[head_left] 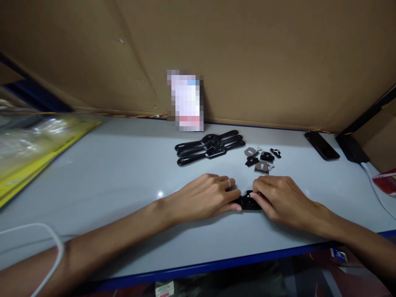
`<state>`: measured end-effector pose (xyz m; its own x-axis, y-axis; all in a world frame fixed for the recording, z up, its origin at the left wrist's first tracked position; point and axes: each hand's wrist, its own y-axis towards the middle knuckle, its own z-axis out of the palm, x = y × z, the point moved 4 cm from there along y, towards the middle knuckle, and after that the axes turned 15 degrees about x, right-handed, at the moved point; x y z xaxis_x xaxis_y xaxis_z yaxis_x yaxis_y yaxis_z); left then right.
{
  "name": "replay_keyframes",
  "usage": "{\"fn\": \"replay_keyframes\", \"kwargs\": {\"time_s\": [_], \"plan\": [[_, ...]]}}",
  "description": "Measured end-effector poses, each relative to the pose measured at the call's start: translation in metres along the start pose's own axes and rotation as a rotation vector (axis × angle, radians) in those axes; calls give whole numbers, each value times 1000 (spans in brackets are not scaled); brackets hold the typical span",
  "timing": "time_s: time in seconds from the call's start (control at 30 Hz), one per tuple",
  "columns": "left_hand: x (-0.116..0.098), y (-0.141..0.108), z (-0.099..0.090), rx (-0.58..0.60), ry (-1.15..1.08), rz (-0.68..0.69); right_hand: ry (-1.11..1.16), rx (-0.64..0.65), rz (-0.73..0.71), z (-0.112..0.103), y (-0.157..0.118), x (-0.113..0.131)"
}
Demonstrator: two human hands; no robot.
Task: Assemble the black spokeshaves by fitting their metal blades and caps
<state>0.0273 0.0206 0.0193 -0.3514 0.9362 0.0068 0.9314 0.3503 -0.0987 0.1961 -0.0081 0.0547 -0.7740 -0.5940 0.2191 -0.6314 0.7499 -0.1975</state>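
A black metal spokeshave [251, 202] lies low over the table's front half, its middle showing between my hands. My left hand [213, 196], with a ring on one finger, is closed around its left handle. At the other end my right hand [276, 196] grips it, thumb and fingertips against the middle part; the right handle is hidden. Beyond my hands lie loose parts: grey blades [262, 166], black cap plates [267, 156] and small silver thumbscrews [271, 167]. Several black spokeshave bodies [213, 147] rest close together to the left of these parts.
A pixelated upright card [187, 103] leans at the cardboard back wall [262, 62]. A dark phone [322, 145] and a black box with a white cable [352, 148] are at right. Plastic-wrapped yellow material [71, 132] lies left. A blue edge [185, 268] borders the table's front.
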Motion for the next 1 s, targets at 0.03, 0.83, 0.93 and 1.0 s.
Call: {"fn": "replay_keyframes", "kwargs": {"time_s": [0.03,0.83,0.93,1.0], "plan": [[0,0,0,-1,0,0,-18,0,2,0,0,1],[-1,0,-1,-13,1,3,-110,-75,-51,-2,-5,2],[0,0,-1,1,-4,-1,-44,-39,-112,-1,-5,4],[-1,0,-1,2,-5,1,-5,-31,-166,0,-5,6]]}}
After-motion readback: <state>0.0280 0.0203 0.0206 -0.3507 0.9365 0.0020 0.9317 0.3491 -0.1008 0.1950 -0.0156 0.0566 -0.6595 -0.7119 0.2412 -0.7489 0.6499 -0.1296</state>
